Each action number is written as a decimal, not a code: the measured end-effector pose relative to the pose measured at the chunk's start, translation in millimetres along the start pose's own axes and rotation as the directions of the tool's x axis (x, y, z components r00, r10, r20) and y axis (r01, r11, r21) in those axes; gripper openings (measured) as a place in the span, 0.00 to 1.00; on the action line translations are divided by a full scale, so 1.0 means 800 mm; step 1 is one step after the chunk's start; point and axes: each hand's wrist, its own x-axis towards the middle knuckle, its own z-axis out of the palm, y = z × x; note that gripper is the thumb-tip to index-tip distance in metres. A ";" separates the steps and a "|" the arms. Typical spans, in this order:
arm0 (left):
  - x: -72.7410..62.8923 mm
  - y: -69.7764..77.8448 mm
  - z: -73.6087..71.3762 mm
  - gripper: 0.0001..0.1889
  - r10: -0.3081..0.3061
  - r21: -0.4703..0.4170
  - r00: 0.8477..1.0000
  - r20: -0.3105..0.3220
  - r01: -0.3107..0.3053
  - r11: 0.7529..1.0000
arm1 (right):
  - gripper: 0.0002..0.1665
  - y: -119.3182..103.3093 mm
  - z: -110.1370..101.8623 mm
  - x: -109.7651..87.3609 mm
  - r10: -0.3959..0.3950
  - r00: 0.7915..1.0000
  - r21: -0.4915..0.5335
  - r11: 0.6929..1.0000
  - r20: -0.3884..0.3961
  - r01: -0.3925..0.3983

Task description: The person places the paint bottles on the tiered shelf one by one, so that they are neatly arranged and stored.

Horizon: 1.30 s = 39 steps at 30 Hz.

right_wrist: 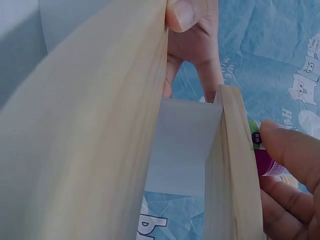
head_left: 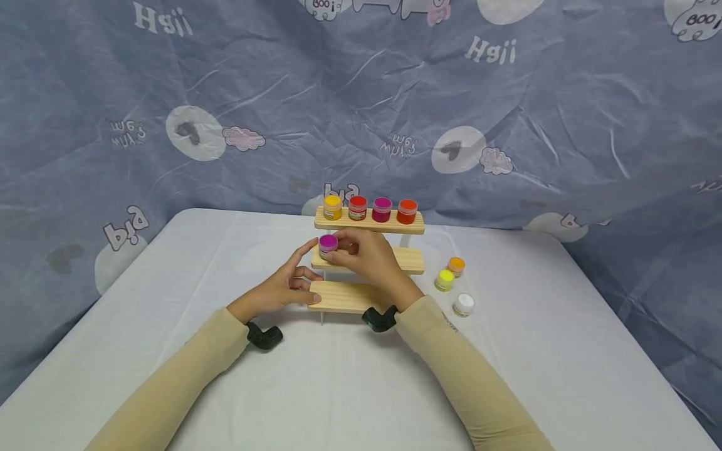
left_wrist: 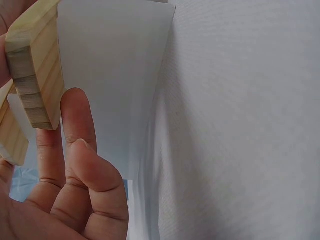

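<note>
A three-step wooden display rack (head_left: 344, 297) stands on the white table. My right hand (head_left: 369, 254) pinches a small paint jar with a purple lid (head_left: 328, 245) at the left end of the middle step. In the right wrist view the magenta jar (right_wrist: 267, 162) sits against that step (right_wrist: 235, 165), between thumb and fingers. At the rack's left end, my left hand (head_left: 282, 285) holds the bottom step, its thumb on the front edge and its index finger reaching up toward the middle step. From the left wrist, fingers (left_wrist: 79, 117) show beneath the plank (left_wrist: 37, 70).
Along the top step stand a yellow jar (head_left: 333, 208), a red jar (head_left: 358, 208), a purple jar (head_left: 381, 210) and an orange-red jar (head_left: 407, 212). Right of the rack are an orange jar (head_left: 456, 266), a bright yellow jar (head_left: 444, 280) and a white jar (head_left: 464, 304).
</note>
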 end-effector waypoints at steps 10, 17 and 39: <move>0.001 0.001 0.000 0.62 -0.003 -0.003 1.000 0.001 0.003 1.000 | 0.25 0.003 -0.004 -0.001 0.004 1.000 0.001 1.000 0.018 -0.004; 0.001 0.000 0.000 0.62 -0.014 0.001 1.000 -0.007 0.014 1.000 | 0.23 0.018 -0.022 -0.005 -0.029 0.995 0.087 0.996 0.095 0.021; 0.002 -0.002 0.001 0.62 -0.012 0.007 1.000 -0.012 0.012 1.000 | 0.21 0.095 -0.122 -0.052 -0.047 0.983 0.372 0.928 0.177 -0.022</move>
